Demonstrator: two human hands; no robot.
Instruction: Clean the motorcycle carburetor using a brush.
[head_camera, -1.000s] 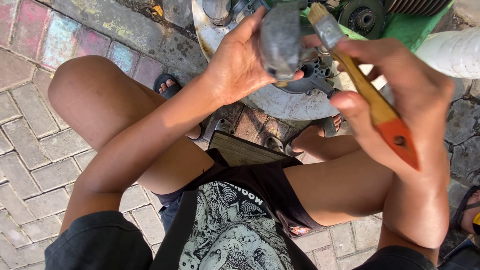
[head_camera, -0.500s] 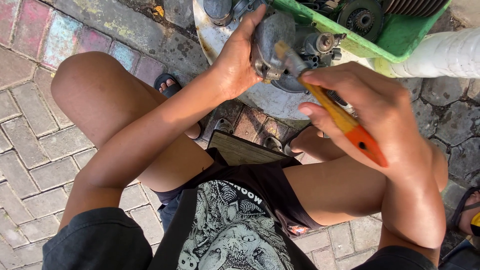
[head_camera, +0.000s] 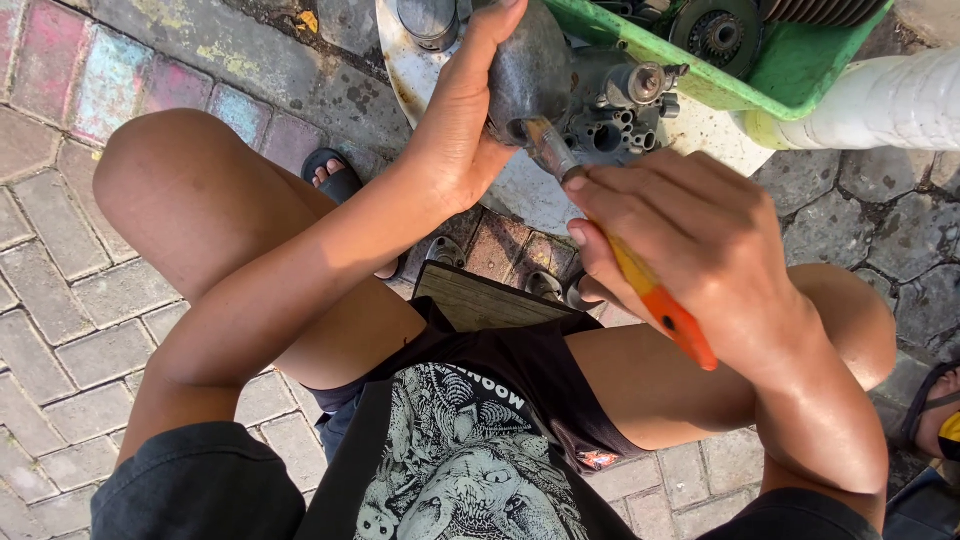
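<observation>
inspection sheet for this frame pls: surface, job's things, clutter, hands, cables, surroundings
Surface: brick paving, worn.
Job's things: grey metal engine part held over a round metal pan; brush with orange handle, bristles on the part.
Clutter: green tray with gears; white plastic container.
Hands: left hand grips the part; right hand holds the brush.
Cables: nothing seen.
Surroundings: wooden stool under the person; sandalled foot.

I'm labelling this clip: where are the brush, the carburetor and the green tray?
brush (head_camera: 665, 310), head view, on its orange handle below the right hand.
carburetor (head_camera: 610, 125), head view, on its grey metal body.
green tray (head_camera: 790, 70), head view, on its inner wall.
</observation>
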